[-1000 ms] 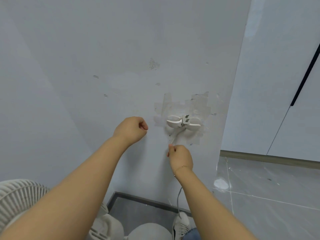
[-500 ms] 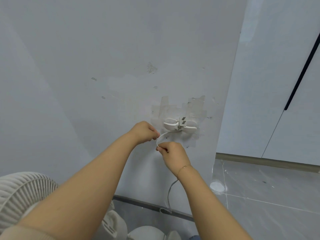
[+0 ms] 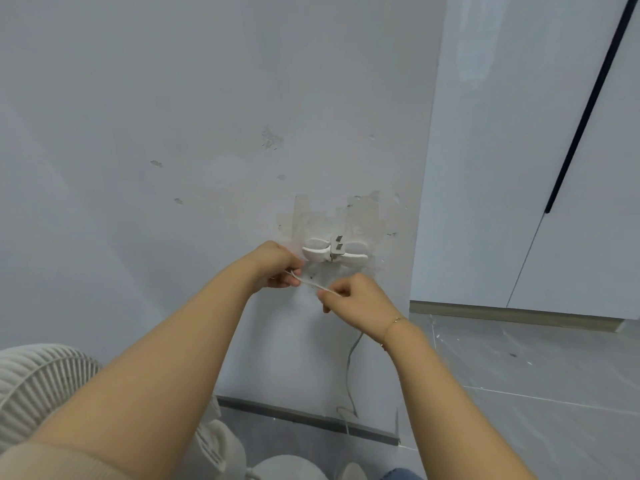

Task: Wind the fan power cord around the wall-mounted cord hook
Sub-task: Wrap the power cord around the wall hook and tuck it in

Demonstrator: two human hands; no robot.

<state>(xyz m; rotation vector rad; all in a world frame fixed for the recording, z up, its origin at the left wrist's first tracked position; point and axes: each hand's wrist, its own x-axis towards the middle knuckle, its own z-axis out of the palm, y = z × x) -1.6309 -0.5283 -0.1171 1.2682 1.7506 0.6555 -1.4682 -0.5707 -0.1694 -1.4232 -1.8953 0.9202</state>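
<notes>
Both hands pinch the cord (image 3: pixel 313 285): left hand (image 3: pixel 277 266) just below the hook (image 3: pixel 334 252), right hand (image 3: pixel 356 296) lower right of it, the span taut between them, likely to steer a turn onto the hook; slack hangs down toward the floor

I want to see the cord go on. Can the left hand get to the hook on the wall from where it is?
Probably yes. The left hand pinches the cord just left of and slightly below the hook, with nothing between them. The right hand holds the cord lower down, out of the way.
</notes>
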